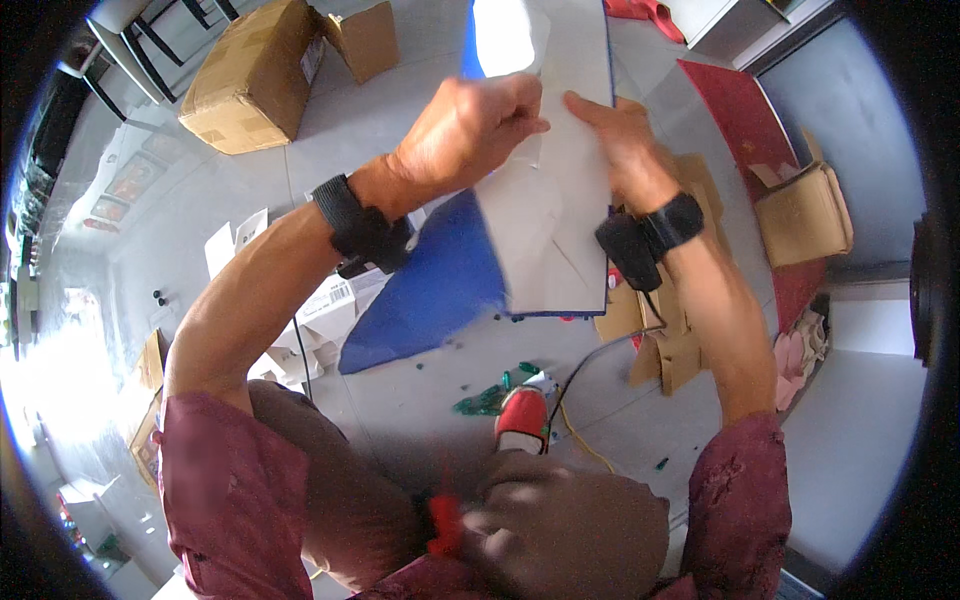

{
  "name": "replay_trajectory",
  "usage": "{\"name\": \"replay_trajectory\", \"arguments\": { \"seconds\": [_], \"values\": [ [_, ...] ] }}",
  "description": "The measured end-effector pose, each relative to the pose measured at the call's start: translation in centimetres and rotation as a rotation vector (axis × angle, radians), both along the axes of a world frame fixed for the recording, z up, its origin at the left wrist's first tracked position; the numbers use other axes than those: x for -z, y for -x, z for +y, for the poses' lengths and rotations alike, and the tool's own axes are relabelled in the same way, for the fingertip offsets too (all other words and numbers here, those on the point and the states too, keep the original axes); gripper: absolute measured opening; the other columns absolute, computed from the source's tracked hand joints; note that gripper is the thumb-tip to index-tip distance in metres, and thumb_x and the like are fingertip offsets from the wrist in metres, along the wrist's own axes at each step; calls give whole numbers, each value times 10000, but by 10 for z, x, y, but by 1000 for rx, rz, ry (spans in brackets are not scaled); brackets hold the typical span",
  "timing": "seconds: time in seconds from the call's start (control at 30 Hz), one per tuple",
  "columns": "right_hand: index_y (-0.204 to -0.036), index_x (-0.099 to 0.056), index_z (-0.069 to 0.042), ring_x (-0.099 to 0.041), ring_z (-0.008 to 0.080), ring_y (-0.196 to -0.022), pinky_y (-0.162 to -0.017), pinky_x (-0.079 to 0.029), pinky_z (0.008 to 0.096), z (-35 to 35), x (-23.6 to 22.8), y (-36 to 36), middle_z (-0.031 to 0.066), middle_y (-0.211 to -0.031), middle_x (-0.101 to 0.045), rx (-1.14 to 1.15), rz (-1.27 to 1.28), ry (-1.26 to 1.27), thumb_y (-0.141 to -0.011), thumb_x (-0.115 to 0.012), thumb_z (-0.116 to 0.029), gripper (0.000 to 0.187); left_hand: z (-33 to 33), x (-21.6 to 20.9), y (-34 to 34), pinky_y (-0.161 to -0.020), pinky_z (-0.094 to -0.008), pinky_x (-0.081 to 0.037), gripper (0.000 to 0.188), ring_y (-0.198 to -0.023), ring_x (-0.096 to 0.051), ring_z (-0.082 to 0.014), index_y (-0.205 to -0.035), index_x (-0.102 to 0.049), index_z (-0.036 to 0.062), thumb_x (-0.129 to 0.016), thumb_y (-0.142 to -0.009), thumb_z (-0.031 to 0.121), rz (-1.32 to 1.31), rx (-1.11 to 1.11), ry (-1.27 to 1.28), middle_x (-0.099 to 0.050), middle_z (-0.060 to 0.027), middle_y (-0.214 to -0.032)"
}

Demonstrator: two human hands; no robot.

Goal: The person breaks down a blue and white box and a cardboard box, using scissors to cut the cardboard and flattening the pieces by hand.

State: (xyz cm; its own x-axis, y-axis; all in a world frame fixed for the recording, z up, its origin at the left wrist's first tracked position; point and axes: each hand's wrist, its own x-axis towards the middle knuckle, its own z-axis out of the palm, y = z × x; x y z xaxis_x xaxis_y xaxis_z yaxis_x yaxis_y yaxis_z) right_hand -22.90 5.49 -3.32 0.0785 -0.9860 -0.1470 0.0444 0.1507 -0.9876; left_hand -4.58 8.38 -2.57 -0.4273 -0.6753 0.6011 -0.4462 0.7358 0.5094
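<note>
A long sheet (555, 225), pale grey-white on its upper face and with thin blue edges, stretches away in front of me. A blue flap (435, 275) spreads out from its left side toward the floor. My left hand (480, 120) is closed in a pinch over the sheet's left part; what lies between its fingertips is hidden. With its thumb on the pale face and its fingers behind the edge, my right hand (625, 140) grips the sheet's right side. A white glare (503, 35) covers part of the far end. Both wrists wear black straps.
A cardboard box (245, 80) stands at the far left, near chair legs. White cartons (330, 310) and brown cardboard (670, 345) lie beside the sheet. Green pieces (485, 400) are scattered near my red shoe (522, 412). A cable runs by my right arm. Another box (805, 215) stands right.
</note>
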Motion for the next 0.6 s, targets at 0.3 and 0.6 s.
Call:
{"name": "replay_trajectory", "arguments": {
  "seconds": [0.3,0.6],
  "values": [
    [-895,-601,22,-535,70,-677,-592,-442,212,3,-17,18,27,-785,-600,-66,307,279,-797,-617,-249,289,0,-1,-3,-578,-293,-477,298,-660,-581,-180,-880,-598,7,-675,-722,247,-334,99,-401,-608,-113,-787],
    [-842,-607,50,-485,64,-586,-521,-414,243,-17,-7,43,10,-640,-572,7,482,560,-800,-585,-234,287,0,4,-5,-503,-318,-460,331,-543,-547,-220,-656,-558,-14,-669,-731,289,-379,119,-418,-554,-118,-632]
  ]
}}
